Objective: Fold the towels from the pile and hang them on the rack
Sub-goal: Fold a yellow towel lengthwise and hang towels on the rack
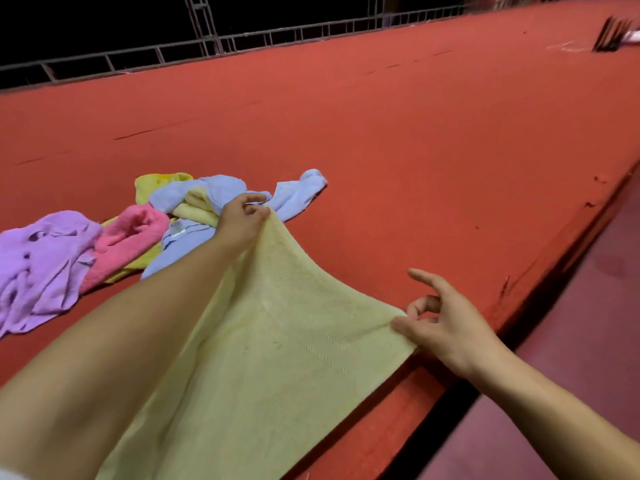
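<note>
Left hand [242, 220]: I pinch one corner of the yellow towel [263, 358].
Right hand [440, 320]: I pinch the other corner.
Pile [104, 244]: on the red surface [415, 150].

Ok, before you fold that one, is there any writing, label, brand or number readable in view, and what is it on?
No text can be read.
The small white tag on the blue towel in the pile is too small and blurred to read.
The yellow towel held by the left hand and right hand shows only a woven band.
</note>
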